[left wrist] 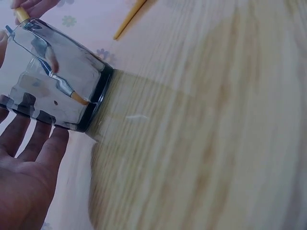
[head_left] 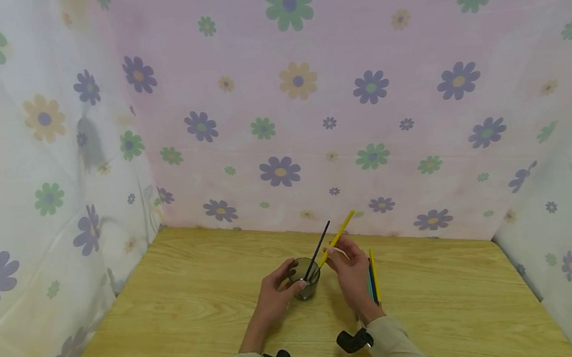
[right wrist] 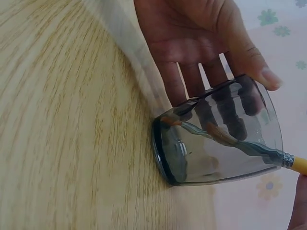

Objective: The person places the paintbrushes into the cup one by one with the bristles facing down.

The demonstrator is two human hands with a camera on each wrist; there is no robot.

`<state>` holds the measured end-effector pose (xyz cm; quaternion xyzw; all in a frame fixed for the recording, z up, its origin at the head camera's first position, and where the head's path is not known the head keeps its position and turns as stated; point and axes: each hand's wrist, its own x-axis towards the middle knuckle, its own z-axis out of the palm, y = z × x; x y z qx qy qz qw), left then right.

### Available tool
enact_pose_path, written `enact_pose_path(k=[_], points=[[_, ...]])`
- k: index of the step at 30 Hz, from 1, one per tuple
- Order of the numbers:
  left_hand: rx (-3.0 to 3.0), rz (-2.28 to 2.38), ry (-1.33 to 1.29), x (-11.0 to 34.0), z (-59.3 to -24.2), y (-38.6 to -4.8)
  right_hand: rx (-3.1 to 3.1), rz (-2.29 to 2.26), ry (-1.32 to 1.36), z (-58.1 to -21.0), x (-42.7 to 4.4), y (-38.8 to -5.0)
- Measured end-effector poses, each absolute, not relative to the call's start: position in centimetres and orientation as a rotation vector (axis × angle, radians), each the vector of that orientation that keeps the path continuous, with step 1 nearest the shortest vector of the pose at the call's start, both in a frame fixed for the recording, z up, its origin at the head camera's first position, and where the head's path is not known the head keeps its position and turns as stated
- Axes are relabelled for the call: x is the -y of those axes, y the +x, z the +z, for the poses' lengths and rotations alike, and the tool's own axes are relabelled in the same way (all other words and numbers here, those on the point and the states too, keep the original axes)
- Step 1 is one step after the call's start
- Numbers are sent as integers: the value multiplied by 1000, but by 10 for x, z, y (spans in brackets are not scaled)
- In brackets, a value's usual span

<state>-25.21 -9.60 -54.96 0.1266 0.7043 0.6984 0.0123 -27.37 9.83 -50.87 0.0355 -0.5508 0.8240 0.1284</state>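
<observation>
A smoky clear glass [head_left: 305, 294] stands on the table, also in the left wrist view [left wrist: 62, 81] and the right wrist view [right wrist: 220, 158]. My left hand [head_left: 273, 298] grips it around its side, fingers spread along the wall [right wrist: 201, 43]. A dark thin brush [head_left: 320, 245] leans in the glass. My right hand [head_left: 350, 268] pinches a yellow-handled brush [head_left: 344, 226] between thumb and fingers, its lower end at the glass; in the right wrist view its yellow handle [right wrist: 300, 166] shows at the rim. Bristle tips are visible through the glass near its base.
Several more brushes, one with a yellow handle [head_left: 374, 274], lie on the wooden table [head_left: 464, 299] just right of my right hand, partly hidden by it. Flower-printed cloth [head_left: 240, 148] hangs behind the table and at both sides.
</observation>
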Motion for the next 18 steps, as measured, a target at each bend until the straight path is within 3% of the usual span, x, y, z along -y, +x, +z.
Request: enact_pose_path(k=[18], points=[[-2218, 2180, 359, 94, -546, -252, 1721, 2364, 113, -512, -89, -275]])
